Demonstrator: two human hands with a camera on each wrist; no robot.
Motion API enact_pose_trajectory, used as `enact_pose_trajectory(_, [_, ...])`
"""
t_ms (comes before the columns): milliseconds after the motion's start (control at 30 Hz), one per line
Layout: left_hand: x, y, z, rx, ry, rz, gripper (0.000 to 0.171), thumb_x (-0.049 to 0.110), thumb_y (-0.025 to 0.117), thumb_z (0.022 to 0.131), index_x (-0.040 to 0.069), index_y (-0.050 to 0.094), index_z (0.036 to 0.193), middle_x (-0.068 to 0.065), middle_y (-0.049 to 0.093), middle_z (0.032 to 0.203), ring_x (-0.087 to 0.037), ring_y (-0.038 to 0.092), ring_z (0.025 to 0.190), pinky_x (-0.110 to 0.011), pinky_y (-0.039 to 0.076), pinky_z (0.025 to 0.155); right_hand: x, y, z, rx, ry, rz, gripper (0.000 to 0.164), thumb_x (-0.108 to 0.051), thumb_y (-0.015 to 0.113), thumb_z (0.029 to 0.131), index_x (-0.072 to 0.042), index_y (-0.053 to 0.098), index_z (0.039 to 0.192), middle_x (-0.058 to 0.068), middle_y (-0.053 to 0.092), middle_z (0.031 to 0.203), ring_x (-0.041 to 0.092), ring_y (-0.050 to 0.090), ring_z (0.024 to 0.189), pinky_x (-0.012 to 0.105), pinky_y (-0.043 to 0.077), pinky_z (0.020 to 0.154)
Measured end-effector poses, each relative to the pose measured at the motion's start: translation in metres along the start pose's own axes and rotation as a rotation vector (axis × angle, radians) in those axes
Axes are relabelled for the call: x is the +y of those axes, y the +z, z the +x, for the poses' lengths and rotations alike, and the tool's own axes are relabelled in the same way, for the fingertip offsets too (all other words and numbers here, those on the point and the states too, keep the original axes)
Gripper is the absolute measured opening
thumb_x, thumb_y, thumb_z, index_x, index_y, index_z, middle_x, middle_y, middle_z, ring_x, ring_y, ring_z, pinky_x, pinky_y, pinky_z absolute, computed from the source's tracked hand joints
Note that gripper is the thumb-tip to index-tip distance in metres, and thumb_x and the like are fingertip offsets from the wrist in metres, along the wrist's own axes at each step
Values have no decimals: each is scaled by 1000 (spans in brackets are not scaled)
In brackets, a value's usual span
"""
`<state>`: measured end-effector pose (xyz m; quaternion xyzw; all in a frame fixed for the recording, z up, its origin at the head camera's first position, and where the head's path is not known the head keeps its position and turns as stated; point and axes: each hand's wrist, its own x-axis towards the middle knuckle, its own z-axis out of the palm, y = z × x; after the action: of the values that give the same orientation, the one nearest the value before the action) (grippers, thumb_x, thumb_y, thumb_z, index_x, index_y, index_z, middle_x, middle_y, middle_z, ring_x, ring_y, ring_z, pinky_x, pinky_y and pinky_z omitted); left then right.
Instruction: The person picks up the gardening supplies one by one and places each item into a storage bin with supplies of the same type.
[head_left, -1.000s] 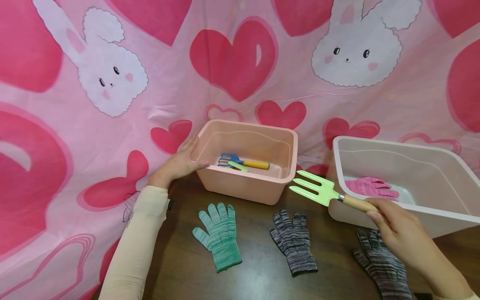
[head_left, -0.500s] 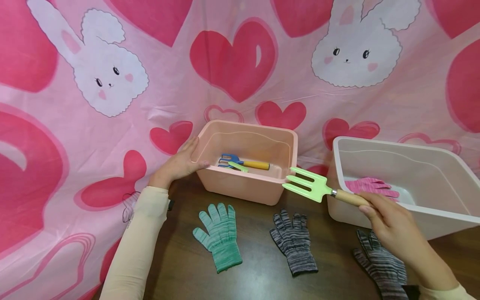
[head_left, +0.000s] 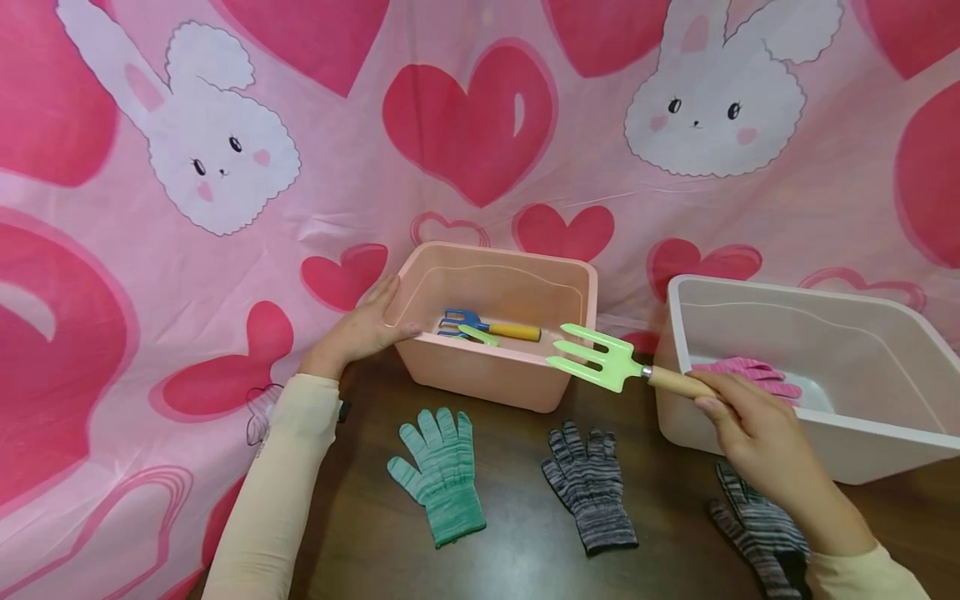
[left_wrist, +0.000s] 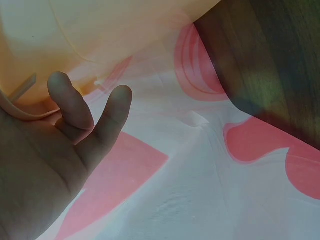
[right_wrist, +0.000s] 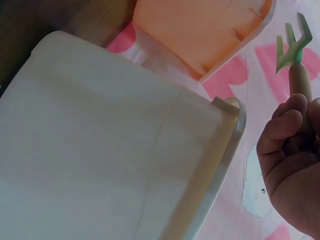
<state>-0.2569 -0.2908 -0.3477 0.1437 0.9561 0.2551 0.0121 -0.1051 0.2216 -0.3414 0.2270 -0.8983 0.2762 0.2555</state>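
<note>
My right hand (head_left: 757, 425) grips the wooden handle of a light-green three-tined hand fork (head_left: 600, 358). The fork's tines overlap the front right rim of a pink plastic bin (head_left: 480, 367) in the head view. At that bin's left front corner my left hand (head_left: 360, 333) rests on the rim, thumb toward the front and fingers along the left side. Inside the bin lie a blue hand rake (head_left: 465, 318) with a yellow handle and a light-green tool piece (head_left: 477, 335), partly hidden by the front wall. The right wrist view shows the hand fork (right_wrist: 295, 55) held upward.
A pale grey bin (head_left: 817, 333) stands at right with a pink glove (head_left: 750, 375) inside. On the dark wooden table (head_left: 517, 500) lie a green glove (head_left: 438, 479), a dark striped glove (head_left: 592, 487) and another dark glove (head_left: 757, 525) under my right forearm. A pink heart-print cloth (head_left: 337, 125) hangs behind.
My right hand has carried the hand fork leftward, from beside the pink bin to over its right front rim. My left hand has stayed at the bin's corner.
</note>
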Motion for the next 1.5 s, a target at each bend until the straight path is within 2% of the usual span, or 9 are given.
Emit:
enact_pose_trajectory(233, [1, 0, 0, 7, 9, -8, 108, 55, 69, 87, 10, 6, 163, -12, 10, 168, -33, 8, 152, -58, 26, 116, -6, 6, 12, -6, 6, 32, 32, -1, 72, 91, -3, 68, 123, -4, 58, 84, 7, 46, 71, 20, 37, 61])
enact_pose_trajectory(367, [0, 0, 0, 9, 11, -13, 109, 57, 69, 87, 10, 7, 163, -12, 10, 168, -33, 8, 152, -57, 25, 117, -11, 10, 20, -26, 27, 40, 32, -2, 72, 92, -4, 67, 123, 5, 68, 99, 15, 55, 83, 22, 42, 70])
enact_pose_trajectory(467, [0, 0, 0, 9, 12, -21, 110, 58, 69, 86, 10, 7, 163, -11, 10, 168, -32, 8, 152, -57, 26, 116, -12, 15, 24, -30, 28, 37, 33, -1, 72, 90, -3, 68, 123, 7, 69, 102, 22, 58, 87, 25, 42, 75])
enact_pose_trajectory(600, [0, 0, 0, 8, 13, -18, 110, 57, 69, 86, 10, 7, 163, -11, 10, 168, -32, 8, 152, -56, 25, 117, -13, 21, 28, -23, 16, 25, 34, 0, 74, 88, -4, 69, 121, 2, 66, 94, 20, 54, 81, 28, 41, 70])
enact_pose_trajectory(800, [1, 0, 0, 7, 4, -14, 109, 59, 68, 87, 10, 7, 163, -10, 10, 168, -32, 9, 152, -56, 26, 116, -15, 26, 35, -28, 27, 47, 28, -6, 72, 93, -7, 69, 121, -1, 64, 90, 17, 51, 76, 30, 40, 65])
enact_pose_trajectory(1100, [1, -1, -2, -5, 0, 6, 108, 58, 66, 88, 10, 5, 163, -12, 9, 168, -34, 8, 152, -58, 25, 116, -22, 30, 45, -50, 56, 73, 27, -6, 69, 95, -4, 67, 121, 13, 68, 103, 28, 57, 81, 49, 47, 72])
enact_pose_trajectory(1333, [0, 0, -1, 4, -6, -4, 111, 63, 67, 86, 12, 6, 164, -11, 9, 168, -32, 9, 152, -58, 27, 116, -25, 34, 53, -55, 56, 72, 25, -3, 68, 95, -4, 67, 120, 13, 68, 103, 29, 57, 83, 50, 46, 74])
enact_pose_trajectory(1500, [0, 0, -2, 6, -4, -5, 114, 69, 65, 84, 12, 7, 164, -10, 10, 168, -31, 9, 153, -56, 27, 116, -25, 37, 58, -70, 60, 80, 25, -6, 66, 97, -3, 67, 121, 14, 69, 105, 33, 61, 87, 55, 48, 79])
